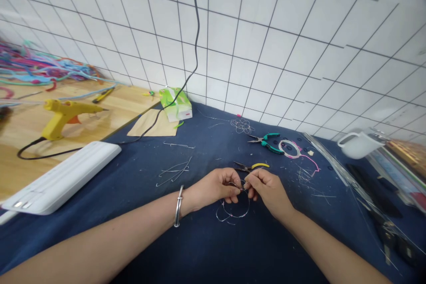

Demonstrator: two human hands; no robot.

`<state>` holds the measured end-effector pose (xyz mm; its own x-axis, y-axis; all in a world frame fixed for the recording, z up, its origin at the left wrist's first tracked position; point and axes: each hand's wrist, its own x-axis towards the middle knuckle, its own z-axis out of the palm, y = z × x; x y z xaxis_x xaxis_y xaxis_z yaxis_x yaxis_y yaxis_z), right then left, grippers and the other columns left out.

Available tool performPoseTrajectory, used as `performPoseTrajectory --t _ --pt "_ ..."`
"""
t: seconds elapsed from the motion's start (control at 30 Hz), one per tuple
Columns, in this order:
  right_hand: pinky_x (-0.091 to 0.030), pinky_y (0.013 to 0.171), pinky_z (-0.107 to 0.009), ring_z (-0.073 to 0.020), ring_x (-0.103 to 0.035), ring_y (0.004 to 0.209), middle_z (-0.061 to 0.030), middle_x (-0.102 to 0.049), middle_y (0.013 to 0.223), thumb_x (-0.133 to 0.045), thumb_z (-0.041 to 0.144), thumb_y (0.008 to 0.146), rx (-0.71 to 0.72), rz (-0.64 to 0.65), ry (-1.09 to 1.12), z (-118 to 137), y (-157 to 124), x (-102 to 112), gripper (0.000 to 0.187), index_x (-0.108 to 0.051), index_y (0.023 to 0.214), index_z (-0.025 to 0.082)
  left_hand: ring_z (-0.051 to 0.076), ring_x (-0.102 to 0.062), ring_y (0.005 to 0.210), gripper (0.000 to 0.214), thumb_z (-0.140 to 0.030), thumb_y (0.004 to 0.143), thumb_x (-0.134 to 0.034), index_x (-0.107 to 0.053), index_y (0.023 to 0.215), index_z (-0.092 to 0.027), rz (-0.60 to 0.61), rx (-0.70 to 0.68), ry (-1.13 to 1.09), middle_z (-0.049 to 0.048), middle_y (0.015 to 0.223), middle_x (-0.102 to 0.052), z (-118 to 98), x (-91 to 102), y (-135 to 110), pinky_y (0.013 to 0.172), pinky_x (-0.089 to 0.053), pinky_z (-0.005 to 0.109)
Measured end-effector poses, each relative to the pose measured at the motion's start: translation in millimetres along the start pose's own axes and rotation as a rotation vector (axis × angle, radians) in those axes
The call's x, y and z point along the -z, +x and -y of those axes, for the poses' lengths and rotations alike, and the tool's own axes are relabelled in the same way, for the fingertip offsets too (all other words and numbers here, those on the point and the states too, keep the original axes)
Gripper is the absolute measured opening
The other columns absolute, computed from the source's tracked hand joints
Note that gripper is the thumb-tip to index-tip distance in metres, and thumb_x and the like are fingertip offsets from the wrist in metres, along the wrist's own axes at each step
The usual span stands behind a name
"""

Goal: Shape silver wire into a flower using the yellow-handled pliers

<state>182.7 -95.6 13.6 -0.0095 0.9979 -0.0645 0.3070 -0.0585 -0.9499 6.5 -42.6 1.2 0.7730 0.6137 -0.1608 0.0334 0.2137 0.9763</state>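
Head view: over the bench [206, 153], on the near side of the yellow-handled pliers [260, 166], we have the wire loops [247, 212]. Our left hand [218, 186] is nearly closed, thumb and fingers pinching their far edge; our right hand [269, 188], fingers curled, pinches the wire just beside it. We judge the loops light, springy and easily bent, best gripped where they join, not mid-span.
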Motion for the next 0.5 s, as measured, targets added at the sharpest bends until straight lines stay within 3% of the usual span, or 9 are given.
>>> performPoseTrajectory --t 0.5 --pt "-0.044 0.051 -0.021 -0.0093 -0.056 0.054 0.0012 -0.059 0.064 -0.045 0.037 0.083 0.049 0.004 -0.217 -0.1 0.0 4.7 0.023 -0.056 0.075 0.019 0.01 -0.06 0.06 0.017 -0.021 0.072 -0.061 -0.053 0.085 -0.014 -0.001 0.034 0.008 -0.0002 0.068 -0.06 -1.8 -1.4 0.2 0.055 -0.045 0.022"
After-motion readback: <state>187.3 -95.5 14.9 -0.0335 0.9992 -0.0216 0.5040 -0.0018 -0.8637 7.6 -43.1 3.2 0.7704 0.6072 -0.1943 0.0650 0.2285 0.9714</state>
